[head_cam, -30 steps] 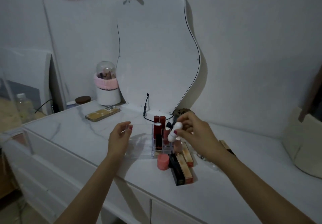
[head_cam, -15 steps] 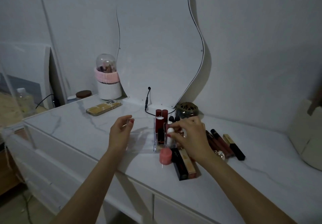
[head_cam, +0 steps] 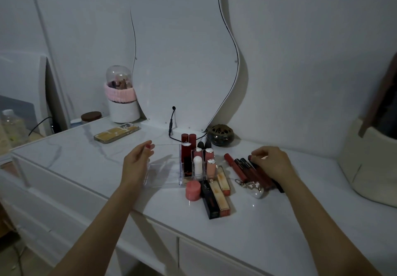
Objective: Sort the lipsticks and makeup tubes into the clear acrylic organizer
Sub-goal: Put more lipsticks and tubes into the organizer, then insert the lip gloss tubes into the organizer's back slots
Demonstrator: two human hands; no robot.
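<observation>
Head view: left hand [head_cam: 137, 161] pinches the clear acrylic organizer [head_cam: 163, 175] wall; right hand [head_cam: 272, 162], curled on the dark lip-gloss tubes [head_cam: 247, 168] beside it, should lift only one.

The clear acrylic organizer [head_cam: 163, 164] stands on the white marble-look top, its left part a wide open tray, its right part divided into small cells. In those cells stand tubes upright — two dark red lipsticks [head_cam: 188, 141] at the back, two black-capped ones [head_cam: 203, 145] beside them, pink tubes [head_cam: 209, 157] further forward, a white tube [head_cam: 197, 166] in the front row. Just in front of the organizer a short pink cylinder [head_cam: 193, 190] stands upright, touching a black tube [head_cam: 209, 200] and gold-toned tubes [head_cam: 220, 196] lying flat. To the right lies a row of dark red slim tubes [head_cam: 240, 168] — side by side, angled.
</observation>
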